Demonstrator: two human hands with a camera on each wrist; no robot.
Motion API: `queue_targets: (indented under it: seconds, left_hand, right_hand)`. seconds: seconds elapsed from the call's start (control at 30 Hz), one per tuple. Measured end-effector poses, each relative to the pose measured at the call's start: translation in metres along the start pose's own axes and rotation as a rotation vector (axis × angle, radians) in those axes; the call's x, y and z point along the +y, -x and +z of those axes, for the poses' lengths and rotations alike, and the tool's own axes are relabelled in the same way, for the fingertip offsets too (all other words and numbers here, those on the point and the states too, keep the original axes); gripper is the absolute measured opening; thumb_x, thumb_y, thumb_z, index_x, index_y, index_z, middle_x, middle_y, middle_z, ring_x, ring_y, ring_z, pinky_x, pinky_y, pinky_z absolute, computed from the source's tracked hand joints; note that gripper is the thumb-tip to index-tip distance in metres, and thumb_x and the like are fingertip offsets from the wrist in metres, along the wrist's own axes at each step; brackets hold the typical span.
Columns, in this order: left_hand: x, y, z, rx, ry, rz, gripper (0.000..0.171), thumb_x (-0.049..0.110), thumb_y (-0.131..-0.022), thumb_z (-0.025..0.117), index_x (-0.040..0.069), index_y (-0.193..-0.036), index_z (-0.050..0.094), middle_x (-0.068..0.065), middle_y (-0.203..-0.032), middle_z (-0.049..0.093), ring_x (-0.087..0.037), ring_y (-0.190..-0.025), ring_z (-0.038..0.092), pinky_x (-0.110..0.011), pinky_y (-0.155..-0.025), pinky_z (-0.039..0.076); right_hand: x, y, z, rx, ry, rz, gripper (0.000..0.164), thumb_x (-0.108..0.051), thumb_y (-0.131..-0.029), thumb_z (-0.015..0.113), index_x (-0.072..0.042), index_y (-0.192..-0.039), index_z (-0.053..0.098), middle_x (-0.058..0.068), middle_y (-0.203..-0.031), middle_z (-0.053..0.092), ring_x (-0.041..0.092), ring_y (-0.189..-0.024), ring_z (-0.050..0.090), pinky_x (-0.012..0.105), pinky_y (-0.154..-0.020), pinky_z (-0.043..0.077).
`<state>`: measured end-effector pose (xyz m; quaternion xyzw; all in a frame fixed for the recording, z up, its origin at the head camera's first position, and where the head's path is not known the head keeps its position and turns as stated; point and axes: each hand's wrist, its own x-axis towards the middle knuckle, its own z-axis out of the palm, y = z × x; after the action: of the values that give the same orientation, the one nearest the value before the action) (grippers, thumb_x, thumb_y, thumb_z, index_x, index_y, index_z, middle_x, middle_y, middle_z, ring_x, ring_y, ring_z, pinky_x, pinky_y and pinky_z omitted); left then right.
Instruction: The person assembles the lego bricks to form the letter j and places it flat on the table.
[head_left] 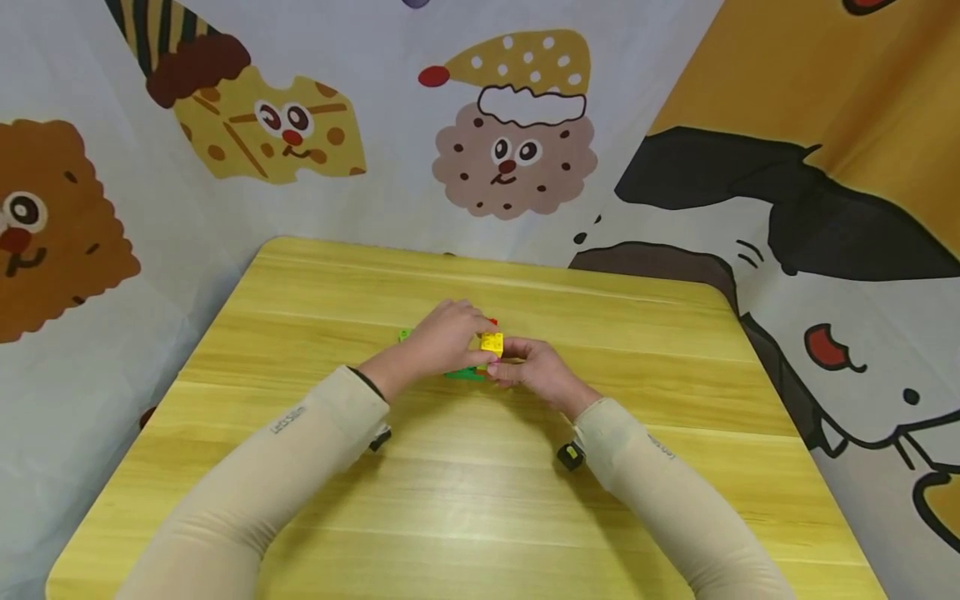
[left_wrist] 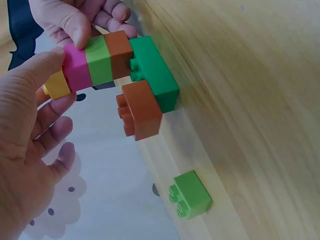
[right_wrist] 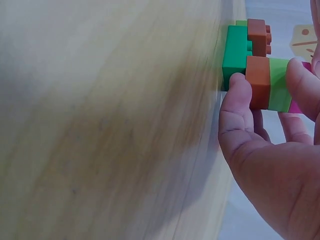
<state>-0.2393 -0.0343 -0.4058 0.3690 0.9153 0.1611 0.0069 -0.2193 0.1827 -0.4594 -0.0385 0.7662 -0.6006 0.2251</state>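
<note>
A short tower of toy building bricks stands on one end of a dark green brick [left_wrist: 155, 75]. Upward, it runs through an orange-brown brick [left_wrist: 118, 55], a light green brick [left_wrist: 99, 60], a pink brick [left_wrist: 77, 67] and a yellow brick [head_left: 492, 344]. My left hand [head_left: 442, 337] pinches the yellow brick at the top between thumb and fingers. From the other side, my right hand [head_left: 540, 375] holds the tower around its middle, one fingertip by the dark green base. Another orange-brown brick [left_wrist: 142, 111] sits on the base's other end, studs up.
A separate light green brick [left_wrist: 191, 195] lies on the wooden table [head_left: 480, 500], left of the tower. Behind the table hangs a cloth [head_left: 390, 208] with cartoon figures.
</note>
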Motion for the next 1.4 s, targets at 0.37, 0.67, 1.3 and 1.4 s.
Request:
queue_targets:
  seconds: [0.37,0.67,1.3,1.4]
  left_hand:
    - [-0.006,0.002,0.003,-0.055,0.065,-0.005,0.050,0.041,-0.099,0.078,0.012,-0.138,0.072,-0.006,-0.129,0.074,-0.025,-0.118,0.068,-0.047,-0.112,0.052]
    - [-0.009,0.006,0.008,-0.057,0.117,-0.016,0.047,0.036,-0.101,0.076,0.010,-0.139,0.070,-0.008,-0.132,0.074,-0.027,-0.122,0.069,-0.043,-0.108,0.056]
    - [-0.093,0.052,-0.009,-0.052,0.095,-0.272,0.059,0.033,-0.106,0.068,0.011,-0.159,0.052,-0.016,-0.149,0.065,-0.039,-0.140,0.058,-0.060,-0.126,0.035]
    - [-0.103,0.057,0.004,-0.108,0.097,-0.261,0.067,0.035,-0.101,0.076,0.008,-0.158,0.052,-0.016,-0.134,0.072,-0.036,-0.126,0.066,-0.060,-0.121,0.042]
  right_hand:
    - [-0.002,0.003,0.004,-0.012,0.002,-0.003,0.042,-0.011,-0.097,0.079,-0.004,-0.137,0.067,0.015,-0.133,0.070,0.026,-0.104,0.075,0.036,-0.090,0.063]
    - [-0.001,0.006,0.000,-0.107,-0.082,0.032,0.064,-0.031,-0.109,0.061,-0.002,-0.162,0.038,0.018,-0.145,0.062,0.027,-0.116,0.069,0.040,-0.105,0.059]
    - [-0.007,0.009,0.007,-0.044,-0.132,0.045,0.075,-0.047,-0.106,0.065,-0.009,-0.164,0.035,0.020,-0.145,0.060,0.030,-0.114,0.070,0.042,-0.104,0.059]
    - [-0.007,0.010,0.007,-0.026,-0.137,0.026,0.064,-0.043,-0.108,0.063,-0.017,-0.161,0.041,0.019,-0.141,0.061,0.033,-0.112,0.071,0.044,-0.102,0.060]
